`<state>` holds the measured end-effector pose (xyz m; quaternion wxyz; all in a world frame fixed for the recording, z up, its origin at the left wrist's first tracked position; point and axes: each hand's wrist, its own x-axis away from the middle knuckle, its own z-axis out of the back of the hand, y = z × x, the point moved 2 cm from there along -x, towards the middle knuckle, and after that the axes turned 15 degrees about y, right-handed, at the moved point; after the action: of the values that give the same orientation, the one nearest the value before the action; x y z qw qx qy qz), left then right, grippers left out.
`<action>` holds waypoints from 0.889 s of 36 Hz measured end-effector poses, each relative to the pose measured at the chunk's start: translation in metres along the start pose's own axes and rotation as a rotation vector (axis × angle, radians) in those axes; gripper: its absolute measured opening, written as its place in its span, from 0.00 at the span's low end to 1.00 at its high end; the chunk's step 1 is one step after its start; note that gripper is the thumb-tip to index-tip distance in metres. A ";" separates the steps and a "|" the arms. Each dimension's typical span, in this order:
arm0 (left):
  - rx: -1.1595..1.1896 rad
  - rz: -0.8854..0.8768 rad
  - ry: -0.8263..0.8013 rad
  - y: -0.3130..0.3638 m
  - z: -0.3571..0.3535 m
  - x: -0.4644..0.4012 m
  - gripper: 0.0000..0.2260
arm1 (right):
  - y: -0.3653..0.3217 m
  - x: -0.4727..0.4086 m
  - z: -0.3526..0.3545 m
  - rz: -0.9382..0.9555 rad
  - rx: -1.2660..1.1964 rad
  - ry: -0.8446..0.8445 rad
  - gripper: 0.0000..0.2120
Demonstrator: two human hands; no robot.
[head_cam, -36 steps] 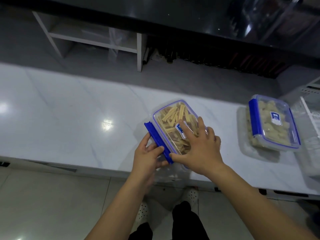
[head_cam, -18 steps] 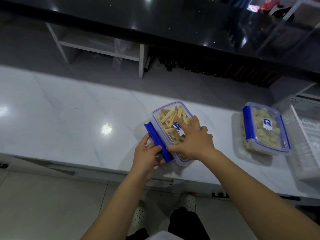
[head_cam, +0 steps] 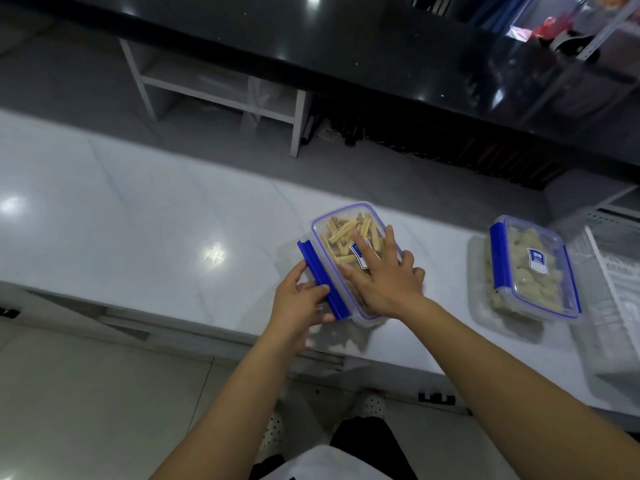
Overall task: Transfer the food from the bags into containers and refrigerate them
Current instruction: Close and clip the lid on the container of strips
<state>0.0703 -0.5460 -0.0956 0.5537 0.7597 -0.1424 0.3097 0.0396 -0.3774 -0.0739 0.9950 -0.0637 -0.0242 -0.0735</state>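
- 1 white marble-look counter, runs across whole view; near edge toward person, floor tiles below.
- 1 black glossy counter/ledge at far side, above; 1 white shelf frame under it at left.
- 1 white wire rack at far right on counter, partly cut off by frame edge, contents unclear.
- 2 clear plastic containers w/ blue-trimmed lids, both on white counter, well apart from each other.
- Container A: center, near counter's front edge, angled. Holds tan stick-shaped food pcs; count not readable. Lid on top, 1 white/blue label partly under fingers.
- Container B: to the right, lid on, holds pale lumpy food pcs. 1 blue label on lid. Left blue clip looks folded down; right-side clip only a thin blue strip, state unclear.
- 1 blue latch flap on container A's left long side, sticking out/up, not folded down.
- 2 hands, both bare, both on container A.
- R hand: flat on lid, fingers spread wide and straight, pressing down; grips nothing.
- L hand: at left side of container A, fingers + thumb curled against blue latch flap, holding it.
- 2 white perforated shoes visible on floor below counter edge, dark trousers between.
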 end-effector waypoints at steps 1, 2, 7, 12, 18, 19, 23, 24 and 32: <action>-0.016 -0.011 -0.001 0.001 0.000 -0.001 0.27 | 0.000 0.002 0.000 0.010 -0.002 0.017 0.36; -0.032 -0.021 -0.004 0.002 0.001 -0.001 0.27 | 0.001 0.006 -0.001 0.021 0.000 0.028 0.33; -0.124 -0.071 -0.012 0.015 0.008 -0.010 0.22 | 0.003 0.023 -0.005 0.023 0.003 0.010 0.31; -0.285 -0.166 -0.115 0.018 -0.005 -0.005 0.22 | -0.003 0.030 -0.009 0.002 0.011 0.053 0.30; -0.429 -0.457 0.012 0.000 -0.019 -0.002 0.27 | -0.004 0.032 -0.010 -0.007 0.011 0.073 0.29; -0.424 -0.460 0.011 0.000 -0.019 -0.003 0.27 | -0.004 0.032 -0.010 -0.007 0.014 0.075 0.29; -0.374 -0.407 -0.019 0.006 -0.020 -0.006 0.26 | -0.008 0.028 -0.006 -0.029 0.005 0.052 0.29; -0.369 -0.382 -0.028 0.008 -0.020 -0.006 0.27 | -0.008 0.026 -0.004 -0.036 -0.004 0.037 0.29; -0.460 -0.226 -0.141 0.026 -0.010 -0.017 0.32 | 0.017 0.002 0.029 -0.390 -0.779 0.060 0.31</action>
<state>0.0397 -0.5483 -0.0849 0.7316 0.6446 -0.1616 0.1519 0.0428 -0.3570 -0.0469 0.8644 -0.4264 0.0228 -0.2656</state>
